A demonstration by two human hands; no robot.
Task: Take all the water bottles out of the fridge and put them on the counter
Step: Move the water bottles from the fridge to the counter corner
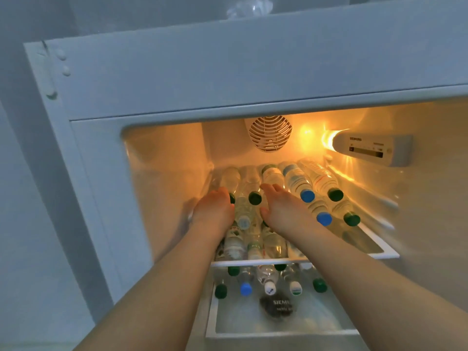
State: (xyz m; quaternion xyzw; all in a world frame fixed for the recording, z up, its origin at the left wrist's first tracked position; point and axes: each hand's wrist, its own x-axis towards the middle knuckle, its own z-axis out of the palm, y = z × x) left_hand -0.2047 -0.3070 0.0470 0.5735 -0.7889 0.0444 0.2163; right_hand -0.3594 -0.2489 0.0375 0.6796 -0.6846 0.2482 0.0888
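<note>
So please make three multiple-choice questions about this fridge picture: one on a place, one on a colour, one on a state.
1. Where do both hands reach?
A. top shelf
B. lower shelf
C. fridge roof

2. What colour is the cap between the two hands?
A. red
B. dark green
C. yellow

3. The fridge light is:
A. on
B. off
C. covered by a bottle

Answers:
1 A, the left hand and right hand lie over bottles on the top shelf.
2 B, the cap is dark green.
3 A, the light glows.

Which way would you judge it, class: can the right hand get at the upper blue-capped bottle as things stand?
Probably yes. The right hand is already inside the fridge, just left of the blue-capped bottle, and nothing lies between them.
</note>
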